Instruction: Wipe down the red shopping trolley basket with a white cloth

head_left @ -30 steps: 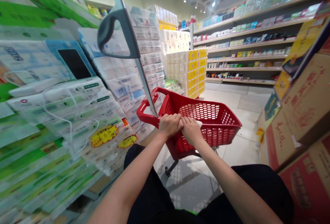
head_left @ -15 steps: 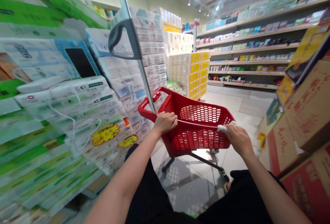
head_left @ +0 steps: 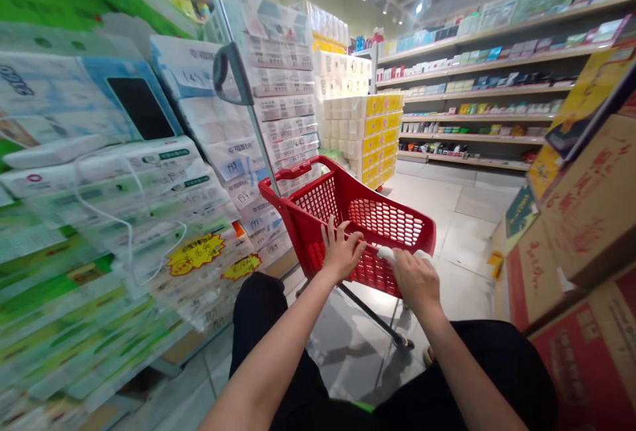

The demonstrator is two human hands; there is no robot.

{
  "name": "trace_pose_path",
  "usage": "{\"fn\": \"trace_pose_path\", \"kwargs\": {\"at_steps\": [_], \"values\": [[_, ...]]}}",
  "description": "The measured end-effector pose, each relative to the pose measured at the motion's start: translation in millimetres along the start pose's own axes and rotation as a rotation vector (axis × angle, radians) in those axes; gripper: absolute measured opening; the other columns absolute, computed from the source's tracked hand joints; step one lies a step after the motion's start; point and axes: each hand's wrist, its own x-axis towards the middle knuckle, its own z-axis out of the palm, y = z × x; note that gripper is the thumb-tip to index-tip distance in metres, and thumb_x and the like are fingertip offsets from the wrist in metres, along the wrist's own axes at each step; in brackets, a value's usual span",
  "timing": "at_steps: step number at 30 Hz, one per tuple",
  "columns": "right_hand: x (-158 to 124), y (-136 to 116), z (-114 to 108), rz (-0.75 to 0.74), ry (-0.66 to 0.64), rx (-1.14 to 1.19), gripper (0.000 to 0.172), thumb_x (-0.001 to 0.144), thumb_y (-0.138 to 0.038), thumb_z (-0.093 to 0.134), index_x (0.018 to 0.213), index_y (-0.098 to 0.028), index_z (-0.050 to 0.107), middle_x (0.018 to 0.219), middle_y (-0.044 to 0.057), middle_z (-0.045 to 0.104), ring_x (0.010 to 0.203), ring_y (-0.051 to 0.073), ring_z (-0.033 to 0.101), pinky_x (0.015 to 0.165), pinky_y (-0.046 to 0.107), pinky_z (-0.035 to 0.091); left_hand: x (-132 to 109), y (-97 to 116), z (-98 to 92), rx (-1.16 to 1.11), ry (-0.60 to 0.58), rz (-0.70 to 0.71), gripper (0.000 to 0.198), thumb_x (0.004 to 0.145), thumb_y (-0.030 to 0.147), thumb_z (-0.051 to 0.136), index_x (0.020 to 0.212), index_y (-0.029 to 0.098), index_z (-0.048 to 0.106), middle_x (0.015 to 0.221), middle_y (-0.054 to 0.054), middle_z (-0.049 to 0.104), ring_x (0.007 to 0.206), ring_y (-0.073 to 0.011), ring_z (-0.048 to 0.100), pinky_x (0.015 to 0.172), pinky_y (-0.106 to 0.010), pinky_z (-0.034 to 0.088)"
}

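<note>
Back from the far corner, right hand (head_left: 415,279) presses a white cloth (head_left: 386,253) on the red basket (head_left: 377,219) rim beside the open-fingered left hand (head_left: 342,251).

There is a single view, from a camera worn on the person's head, so no second view shares the scene. It looks forward and down along both bare forearms, which enter from the bottom edge and meet at the hands near the middle. The red basket (head_left: 348,222) sits close in front, just beyond them. Stacked tissue packs (head_left: 124,179) crowd the left edge very near the lens; cardboard boxes (head_left: 586,219) crowd the right. Straight ahead the tiled floor (head_left: 462,219) runs away to distant shelves (head_left: 472,87), and wide-angle bending curves the edges
</note>
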Motion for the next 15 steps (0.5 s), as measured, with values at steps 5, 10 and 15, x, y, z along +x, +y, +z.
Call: {"fn": "trace_pose_path", "kwargs": {"at_steps": [5,10,15], "values": [[-8,-33,-12,-0.101,-0.050,0.166,0.031,0.098,-0.033,0.038,0.120,-0.018,0.055,0.091,0.007,0.067,0.081,0.020,0.059,0.077,0.035,0.036,-1,-23,-9.9,-0.024,0.015,-0.052,0.030,0.090,0.049,0.049,0.085,0.024,0.063,0.137,-0.002,0.043,0.144,-0.0314,0.004,0.116,-0.058,-0.002],[-17,-5,-13,-0.397,-0.195,0.464,0.033,0.099,-0.030,0.036,0.127,-0.021,0.049,0.110,0.006,0.065,0.100,0.019,0.059,0.095,0.036,0.039,-5,-58,-24.6,-0.064,-0.003,-0.010,0.022,0.086,0.039,0.056,0.074,0.021,0.060,0.136,-0.002,0.046,0.144,-0.0318,0.006,0.116,-0.058,0.003],[-8,58,12,-0.326,-0.158,0.472,0.030,0.098,-0.034,0.034,0.116,-0.022,0.055,0.112,0.006,0.065,0.109,0.020,0.057,0.109,0.042,0.032,-8,-77,-30.0,-0.115,-0.044,0.052,0.023,0.086,0.038,0.054,0.075,0.020,0.061,0.141,-0.002,0.041,0.144,-0.0306,0.001,0.117,-0.054,0.010]]}}
